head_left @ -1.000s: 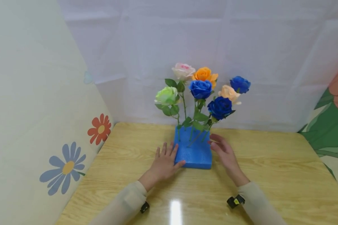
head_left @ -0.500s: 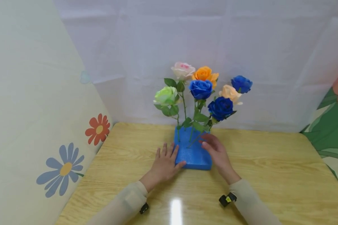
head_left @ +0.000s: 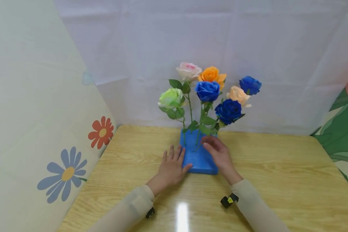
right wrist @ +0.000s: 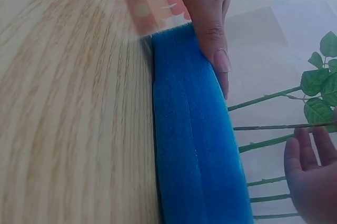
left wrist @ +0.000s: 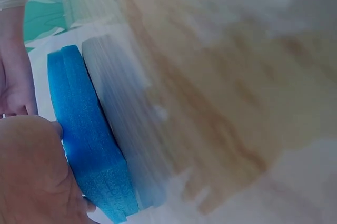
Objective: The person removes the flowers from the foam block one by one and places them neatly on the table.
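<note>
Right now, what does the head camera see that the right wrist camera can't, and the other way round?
Only the head view shows the rose blooms: one pale green, one pale pink, one orange, one peach and three blue, plus the beige sleeves and printed blue-gray daisy.

Only the right wrist view shows the thin seam in the side of the blue foam block.

Both share that block, the wooden table, green stems, green leaves, left hand and right hand.

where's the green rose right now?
Head view: the green rose is the leftmost bloom, below and left of the pink rose, its stem in the blue block beyond the left hand.
</note>
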The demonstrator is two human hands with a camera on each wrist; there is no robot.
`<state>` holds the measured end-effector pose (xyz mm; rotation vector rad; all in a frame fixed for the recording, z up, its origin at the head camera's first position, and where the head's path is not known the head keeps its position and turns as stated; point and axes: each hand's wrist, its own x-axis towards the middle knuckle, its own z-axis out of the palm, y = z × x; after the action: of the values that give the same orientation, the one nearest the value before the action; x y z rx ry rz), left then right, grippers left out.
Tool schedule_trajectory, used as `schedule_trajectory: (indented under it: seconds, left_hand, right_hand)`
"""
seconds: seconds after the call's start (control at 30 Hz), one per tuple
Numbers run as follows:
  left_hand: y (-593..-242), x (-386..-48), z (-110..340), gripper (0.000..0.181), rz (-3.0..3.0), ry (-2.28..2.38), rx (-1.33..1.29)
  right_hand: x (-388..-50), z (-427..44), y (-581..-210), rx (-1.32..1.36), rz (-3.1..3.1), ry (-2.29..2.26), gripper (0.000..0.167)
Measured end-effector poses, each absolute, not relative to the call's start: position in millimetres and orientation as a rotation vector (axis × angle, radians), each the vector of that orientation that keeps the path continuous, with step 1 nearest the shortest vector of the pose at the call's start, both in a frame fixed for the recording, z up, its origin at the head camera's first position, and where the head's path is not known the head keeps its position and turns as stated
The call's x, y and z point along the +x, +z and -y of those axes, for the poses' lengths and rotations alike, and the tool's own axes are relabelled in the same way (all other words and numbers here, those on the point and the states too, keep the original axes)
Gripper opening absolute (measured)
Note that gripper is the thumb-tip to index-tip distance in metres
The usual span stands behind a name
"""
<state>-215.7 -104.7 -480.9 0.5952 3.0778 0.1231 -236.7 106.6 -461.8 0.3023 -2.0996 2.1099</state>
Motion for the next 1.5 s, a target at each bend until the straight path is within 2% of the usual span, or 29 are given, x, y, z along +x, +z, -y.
schedule_trajectory:
  seconds: [0.3,0.8,1.1,1.3,1.5]
  left_hand:
    - [-475.8,-214.6,102.0,0.077,-3.056,0.111,0.597]
    - [-476.1,-215.6,101.1,0.074,-3.027,0.11,0.58]
    - [-481.9,-218.2,103.1,0.077,-2.994,0.084,0.553]
    - [-478.0,-216.5,104.2,0.076,-2.997,0.093,0.548]
    - [-477.6,-216.4,104.8,0.077,-2.994,0.077,0.556]
  right_hand:
    - [-241.4,-100.9,-465.0,0.232,1.993,2.2,0.019]
    - [-235.7,-101.5,-454.0,0.338,1.832,2.217,0.016]
    - [-225.9,-117.3,-448.3,0.488,1.786,2.171,0.024]
    - [-217.4,-133.0,-443.1,0.476,1.887,2.117,0.028]
    - [-210.0,-149.9,-441.6,0.519,1.9,2.081,0.021]
